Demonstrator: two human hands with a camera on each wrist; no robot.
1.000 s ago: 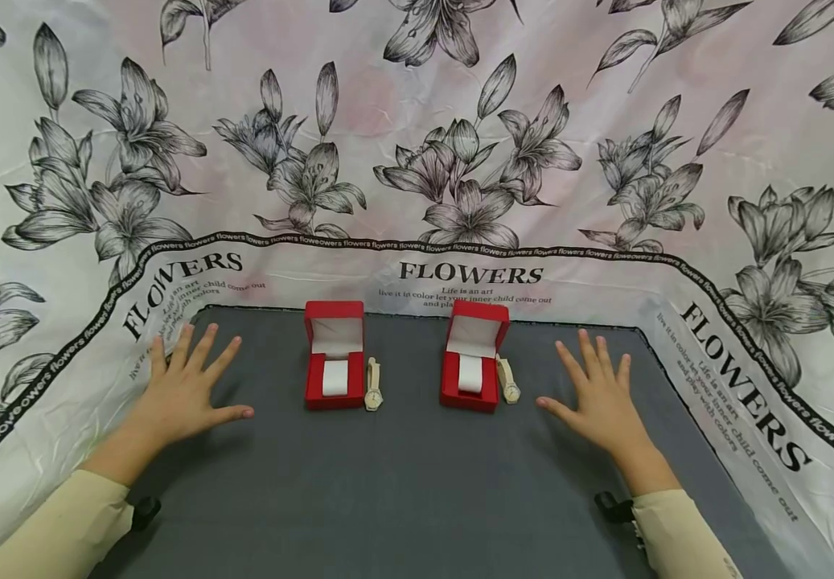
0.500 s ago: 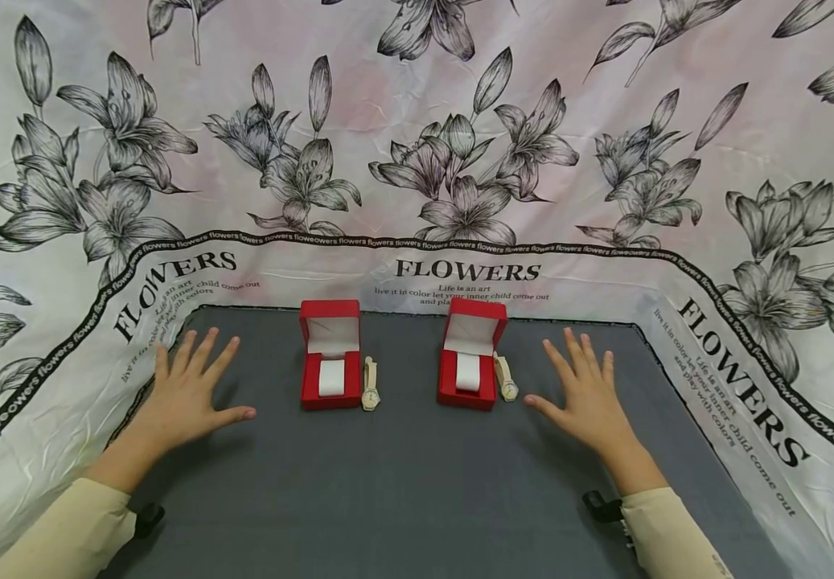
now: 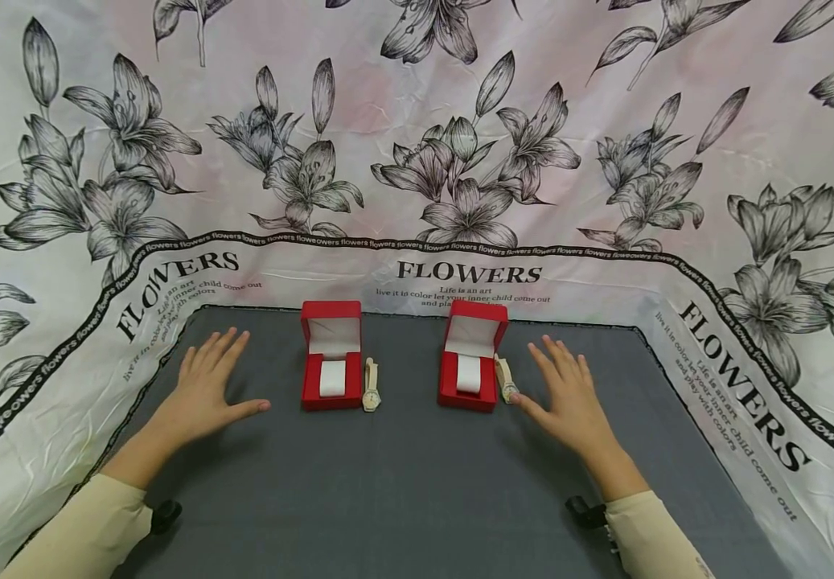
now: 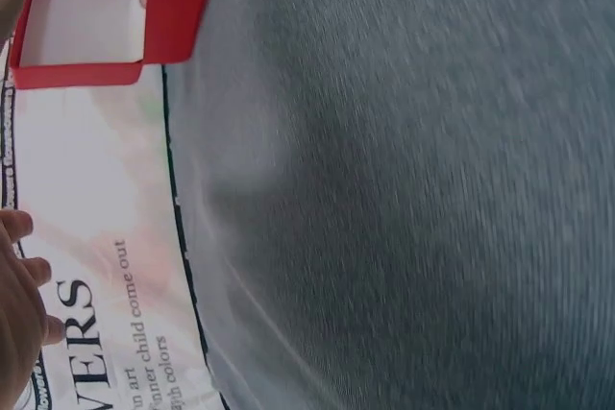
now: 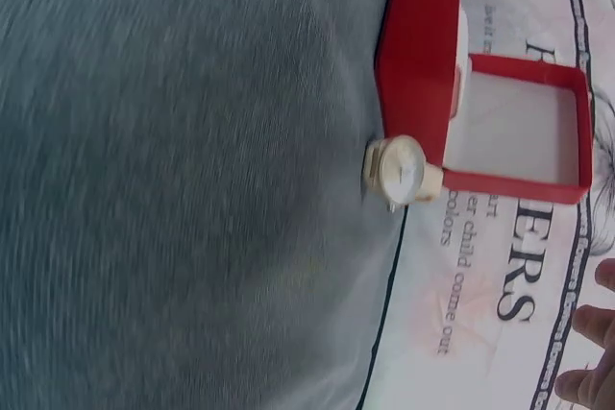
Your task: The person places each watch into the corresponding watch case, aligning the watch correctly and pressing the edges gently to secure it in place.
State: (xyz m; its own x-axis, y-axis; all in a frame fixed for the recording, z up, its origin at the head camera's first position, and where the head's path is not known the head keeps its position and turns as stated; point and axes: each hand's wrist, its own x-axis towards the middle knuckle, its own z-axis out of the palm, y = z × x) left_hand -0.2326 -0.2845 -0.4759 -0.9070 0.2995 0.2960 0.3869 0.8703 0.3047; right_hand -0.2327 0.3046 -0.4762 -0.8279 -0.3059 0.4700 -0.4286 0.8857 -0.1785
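Left hand (image 3: 202, 406) and right hand (image 3: 574, 408): fingers spread, empty. I log a cream-strapped wristwatch (image 3: 507, 387) by the right thumb, beside a red watch box (image 3: 460, 400) near the desk's (image 3: 402, 490) far edge. Likely light, scratchable face; best pinched by its strap.

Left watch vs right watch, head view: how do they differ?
The left watch points nearly straight up the picture; the right watch slants.
The left watch shows whole; the right watch is partly hidden by the right hand.
Shared: cream straps, each beside an open red box.
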